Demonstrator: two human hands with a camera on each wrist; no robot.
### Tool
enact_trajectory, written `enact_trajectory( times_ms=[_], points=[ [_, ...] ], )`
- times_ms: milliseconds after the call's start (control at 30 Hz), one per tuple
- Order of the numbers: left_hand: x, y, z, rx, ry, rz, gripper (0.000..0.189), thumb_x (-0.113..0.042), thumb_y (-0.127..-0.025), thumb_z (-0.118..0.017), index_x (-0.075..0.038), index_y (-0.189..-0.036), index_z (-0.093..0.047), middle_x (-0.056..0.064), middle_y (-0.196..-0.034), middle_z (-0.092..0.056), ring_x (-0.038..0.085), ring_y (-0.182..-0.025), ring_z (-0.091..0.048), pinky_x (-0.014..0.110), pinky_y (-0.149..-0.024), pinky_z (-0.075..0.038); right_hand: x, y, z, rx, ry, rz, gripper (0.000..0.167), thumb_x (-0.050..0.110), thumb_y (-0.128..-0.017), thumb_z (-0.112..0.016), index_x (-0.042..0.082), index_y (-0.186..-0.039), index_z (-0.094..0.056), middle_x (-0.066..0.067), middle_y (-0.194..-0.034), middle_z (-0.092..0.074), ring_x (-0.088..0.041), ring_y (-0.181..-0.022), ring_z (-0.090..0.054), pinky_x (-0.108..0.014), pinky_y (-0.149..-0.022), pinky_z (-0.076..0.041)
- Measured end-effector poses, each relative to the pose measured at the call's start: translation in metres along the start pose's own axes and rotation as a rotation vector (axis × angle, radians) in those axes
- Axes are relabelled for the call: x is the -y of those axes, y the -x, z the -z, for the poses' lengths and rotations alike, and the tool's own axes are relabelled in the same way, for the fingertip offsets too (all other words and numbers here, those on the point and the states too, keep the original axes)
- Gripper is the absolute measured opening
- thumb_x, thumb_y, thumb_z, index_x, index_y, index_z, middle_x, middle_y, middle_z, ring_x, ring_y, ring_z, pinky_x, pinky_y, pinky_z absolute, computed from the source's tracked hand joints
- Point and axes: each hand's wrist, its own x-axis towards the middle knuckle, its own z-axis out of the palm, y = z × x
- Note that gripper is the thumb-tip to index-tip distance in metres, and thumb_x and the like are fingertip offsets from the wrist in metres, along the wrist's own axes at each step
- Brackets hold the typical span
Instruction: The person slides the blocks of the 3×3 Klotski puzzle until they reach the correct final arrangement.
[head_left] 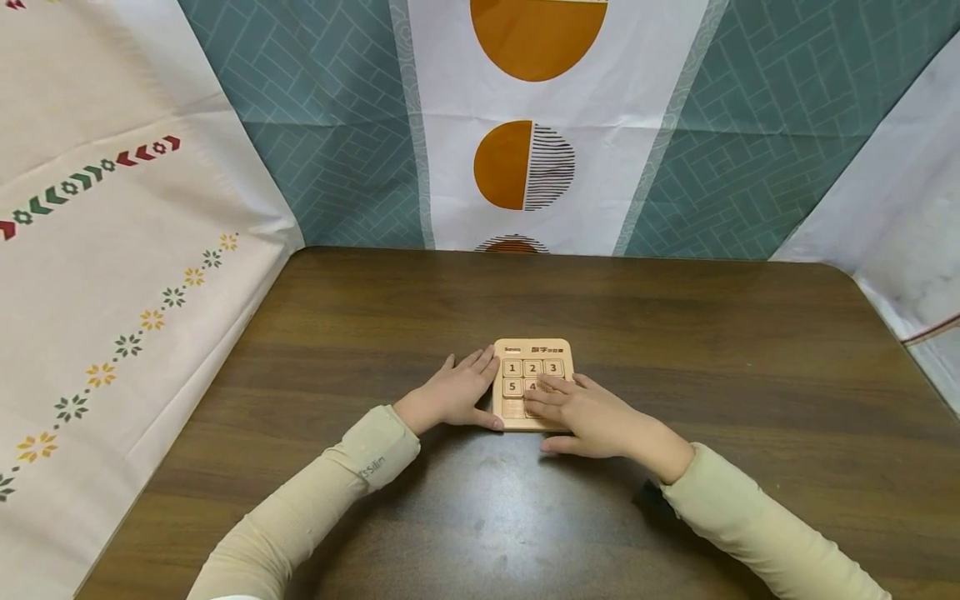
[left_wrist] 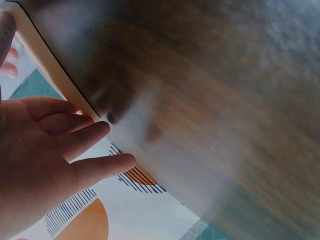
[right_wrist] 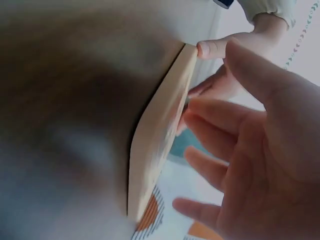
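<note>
A wooden sliding number puzzle [head_left: 521, 343] lies flat on the table, its tiles 1, 2 and 3 along the top row, with 5 and 4 below. At its lower left is a gap without a raised tile. My left hand [head_left: 463, 392] rests along the puzzle's left edge, fingers extended and thumb at the lower left corner. From the right, my right hand [head_left: 596, 415] reaches over the board, fingertips on or just above the middle tiles, hiding several of them. In the right wrist view, its fingers [right_wrist: 207, 167] stand spread and slightly bent over the puzzle [right_wrist: 162, 125].
The brown wooden table [head_left: 375, 308] spreads around the puzzle. A patterned curtain [head_left: 337, 125] hangs behind the far edge, and a white cloth with flower motifs [head_left: 112, 250] hangs at the left. A small dark object [head_left: 654, 495] shows beneath the right wrist.
</note>
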Motion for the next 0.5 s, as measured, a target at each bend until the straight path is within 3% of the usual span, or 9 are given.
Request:
enact_trajectory(
  times_ms=[200, 500],
  points=[
    [0.001, -0.001, -0.002, -0.005, -0.011, -0.006, 0.102, -0.062, -0.075, -0.059, 0.003, -0.143, -0.021, 0.017, -0.149, -0.013, 0.030, -0.135, -0.019, 0.057, -0.100, -0.021, 0.007, -0.015, -0.001, 0.059, 0.001, -0.022, 0.061, 0.045, -0.087, -0.055, 0.008, -0.135, -0.046, -0.008, -0.140, -0.039, -0.030, -0.133, -0.025, -0.059, -0.098, -0.023],
    [0.002, -0.001, -0.002, -0.006, -0.004, -0.006, 0.101, -0.062, -0.075, -0.060, 0.003, -0.143, -0.021, 0.018, -0.149, -0.013, 0.031, -0.135, -0.018, 0.058, -0.100, -0.021, 0.018, -0.001, -0.001, 0.065, -0.009, 0.023, 0.061, 0.045, -0.087, -0.056, 0.008, -0.134, -0.047, -0.009, -0.137, -0.043, -0.029, -0.132, -0.028, -0.058, -0.099, -0.023]
  ],
)
